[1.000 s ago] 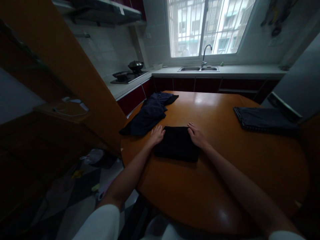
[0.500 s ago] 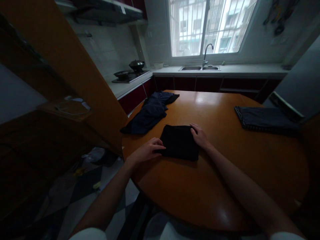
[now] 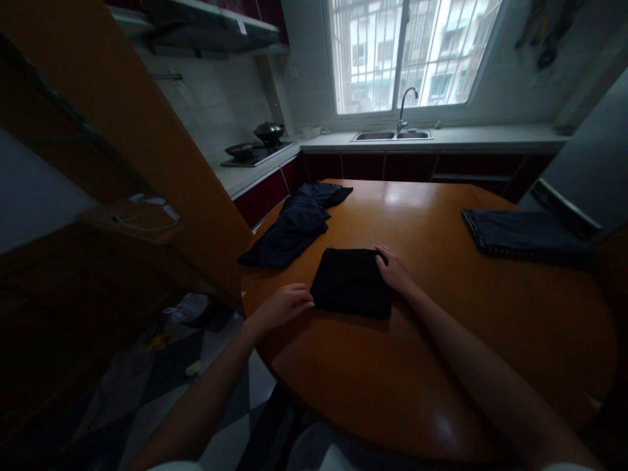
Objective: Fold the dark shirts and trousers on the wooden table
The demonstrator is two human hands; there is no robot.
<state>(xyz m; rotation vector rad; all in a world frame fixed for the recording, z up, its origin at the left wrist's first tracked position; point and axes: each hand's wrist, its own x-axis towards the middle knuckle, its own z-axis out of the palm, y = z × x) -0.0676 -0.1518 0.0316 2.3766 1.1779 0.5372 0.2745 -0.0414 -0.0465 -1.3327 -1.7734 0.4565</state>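
The folded black cloth lay flat on the round wooden table, near its left edge and in front of the person. The left hand rested on the table with its fingertips touching the near left corner of the cloth; the fingers were loosely curled and did not grip anything. The right hand lay open on the far right edge of the cloth, pressing on it but not pinching it. The cloth looked already folded into a small neat rectangle, so I judged that the folding was almost done and the step in hand was to smooth or square the packet. The next move would probably call for a grasp with both hands under the edges, so that the folds do not open. A loose dark garment lay further on the left of the table, and another folded dark cloth lay well apart on the right.
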